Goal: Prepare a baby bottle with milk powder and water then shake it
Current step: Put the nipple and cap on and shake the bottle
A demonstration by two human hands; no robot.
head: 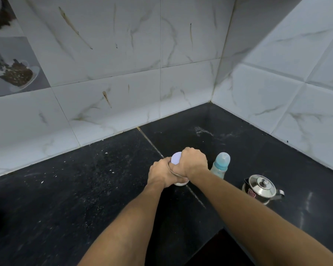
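Hands point(172, 170) gripping upright white jar point(176, 158), bottle point(220, 166) upright beside

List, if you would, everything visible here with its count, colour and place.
white round lidded container: one, white, counter centre, between both hands
clear plastic baby bottle with blue top: one, clear and blue, upright, right of the container
shiny steel lidded pot: one, silver, right of the bottle, nearer the camera
black stone counter: one, black with white specks
marbled wall tiles: many, white-grey, two walls meeting in a corner
left hand: one, grips the container's side
right hand: one, grips the container's top
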